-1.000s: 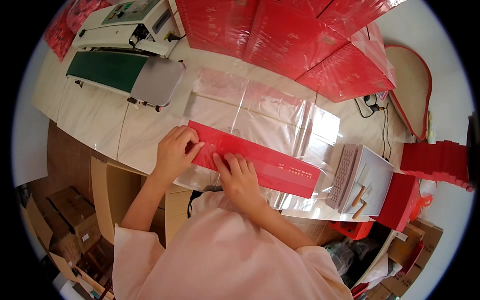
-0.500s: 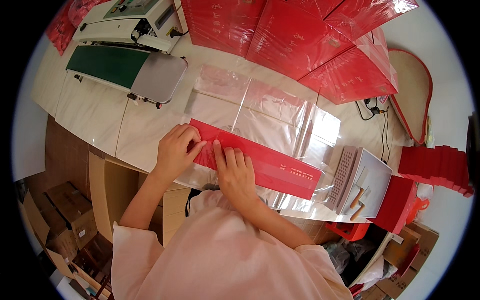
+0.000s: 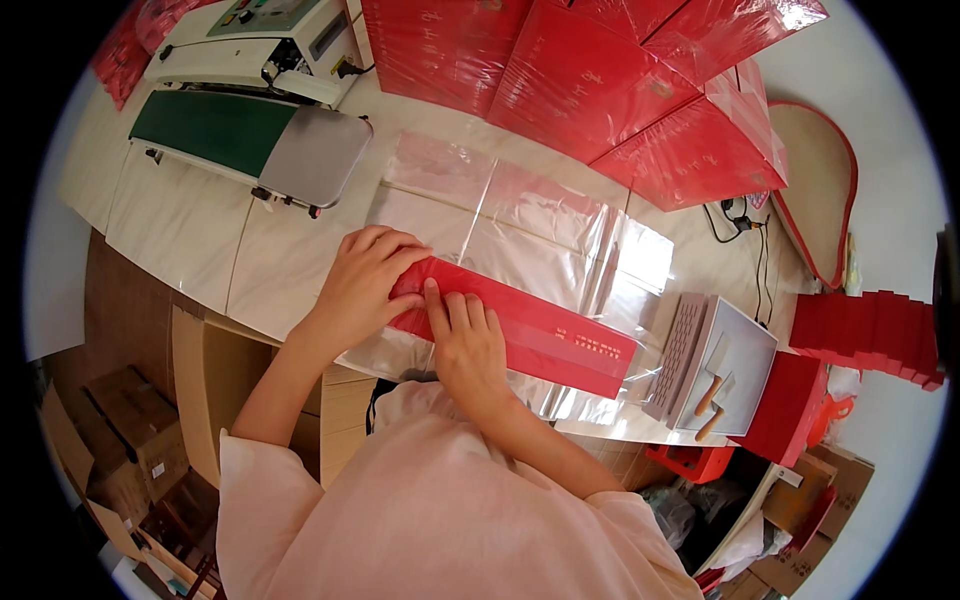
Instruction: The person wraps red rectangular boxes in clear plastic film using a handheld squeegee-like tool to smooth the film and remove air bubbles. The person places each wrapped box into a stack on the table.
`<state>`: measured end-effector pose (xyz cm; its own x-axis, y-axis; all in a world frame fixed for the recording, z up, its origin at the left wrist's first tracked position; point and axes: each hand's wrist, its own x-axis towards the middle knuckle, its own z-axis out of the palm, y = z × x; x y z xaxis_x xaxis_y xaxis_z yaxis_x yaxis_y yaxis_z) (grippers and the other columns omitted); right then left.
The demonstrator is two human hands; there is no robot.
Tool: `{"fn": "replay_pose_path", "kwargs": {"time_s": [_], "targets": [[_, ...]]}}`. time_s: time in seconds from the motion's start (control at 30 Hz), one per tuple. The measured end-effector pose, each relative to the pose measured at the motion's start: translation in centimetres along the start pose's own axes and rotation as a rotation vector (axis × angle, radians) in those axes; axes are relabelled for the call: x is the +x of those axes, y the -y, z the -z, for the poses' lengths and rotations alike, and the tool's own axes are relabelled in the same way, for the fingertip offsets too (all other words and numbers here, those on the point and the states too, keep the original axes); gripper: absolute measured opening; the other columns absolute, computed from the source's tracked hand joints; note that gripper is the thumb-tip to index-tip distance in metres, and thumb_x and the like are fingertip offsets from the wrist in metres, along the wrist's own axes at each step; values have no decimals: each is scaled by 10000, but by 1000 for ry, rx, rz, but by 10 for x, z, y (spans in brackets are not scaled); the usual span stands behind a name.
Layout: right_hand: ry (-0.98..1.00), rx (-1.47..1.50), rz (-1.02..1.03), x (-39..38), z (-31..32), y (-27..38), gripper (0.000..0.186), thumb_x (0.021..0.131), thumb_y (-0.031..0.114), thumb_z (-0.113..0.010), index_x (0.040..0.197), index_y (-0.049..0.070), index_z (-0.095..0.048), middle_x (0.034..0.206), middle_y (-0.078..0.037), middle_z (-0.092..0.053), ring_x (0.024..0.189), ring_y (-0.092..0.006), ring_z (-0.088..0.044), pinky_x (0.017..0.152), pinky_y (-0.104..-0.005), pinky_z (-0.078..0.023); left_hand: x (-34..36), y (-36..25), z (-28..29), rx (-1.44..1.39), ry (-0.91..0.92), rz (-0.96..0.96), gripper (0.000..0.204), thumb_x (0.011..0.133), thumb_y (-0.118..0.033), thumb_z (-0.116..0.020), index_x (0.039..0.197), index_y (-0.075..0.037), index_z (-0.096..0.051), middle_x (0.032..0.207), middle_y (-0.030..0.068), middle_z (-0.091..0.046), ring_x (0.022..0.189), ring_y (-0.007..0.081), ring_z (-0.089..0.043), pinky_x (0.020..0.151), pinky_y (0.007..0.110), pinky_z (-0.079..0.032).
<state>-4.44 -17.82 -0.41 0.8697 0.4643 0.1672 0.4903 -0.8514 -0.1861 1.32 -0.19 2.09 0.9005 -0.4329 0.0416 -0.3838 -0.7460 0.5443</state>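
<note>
A long, narrow red box (image 3: 560, 340) with light printing near its right end lies slantwise on the table in front of me. Clear film shows just past its right end. My left hand (image 3: 365, 280) is closed round the left end, fingers over the far edge and thumb at the near side. Bent fingers of my right hand (image 3: 468, 340) press on the box beside it, the index finger reaching toward the left hand; its thumb is hidden. Beneath and behind the box are shiny clear plastic bags (image 3: 530, 220) laid flat.
A machine (image 3: 255, 60) with a green belt (image 3: 210, 130) stands at the far left. Film-wrapped red boxes (image 3: 570, 85) are stacked at the back. On the right are a white box with knives pictured (image 3: 725, 370), red stacked pieces (image 3: 865, 335) and black cables (image 3: 765, 260). Open cartons (image 3: 200, 390) stand below left.
My left hand has gone from a pinch at the box's left corner to a grip across that end, covering it. My right hand stays nearly in place.
</note>
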Motion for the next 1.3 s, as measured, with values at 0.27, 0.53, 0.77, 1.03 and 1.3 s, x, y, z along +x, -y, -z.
{"fn": "replay_pose_path", "kwargs": {"time_s": [0.27,0.53,0.77,1.03,1.3], "targets": [[-81,391,-96,-3,6,-9,560,765,-18,-560,1323,21,-541,987,-129,-556,921,-293,-542,795,-400,-452,10,3,1,50,29,-8,413,687,-211,-794,1050,-102,-632,1117,47,-584,1169,266,-465,1011,413,-329],[-343,455,-354,-57,46,-86,356,836,-73,-532,1176,12,-595,985,-162,-596,912,-333,-547,829,-420,-441,15,3,0,-63,64,59,383,666,-195,-802,993,-104,-624,1087,47,-588,1155,282,-452,994,417,-327],[-510,241,-634,-125,64,-146,274,860,-74,-533,1110,6,-611,937,-144,-606,886,-314,-554,824,-399,-439,21,0,3,-73,68,51,331,675,-167,-781,949,-83,-616,1027,63,-597,1105,295,-476,975,407,-338],[-586,-265,-823,-229,65,-227,215,853,-9,-575,1060,21,-620,907,-145,-597,886,-337,-566,806,-434,-450,18,12,0,-37,38,-13,338,634,-126,-788,908,-51,-604,973,127,-584,1044,346,-492,933,433,-378],[-303,-576,-1279,-321,63,-297,183,867,152,-640,998,26,-623,989,-144,-599,988,-340,-557,819,-457,-468,26,-1,-8,-115,17,10,363,616,-102,-797,910,-36,-595,970,132,-585,1051,347,-491,938,430,-374]]}}
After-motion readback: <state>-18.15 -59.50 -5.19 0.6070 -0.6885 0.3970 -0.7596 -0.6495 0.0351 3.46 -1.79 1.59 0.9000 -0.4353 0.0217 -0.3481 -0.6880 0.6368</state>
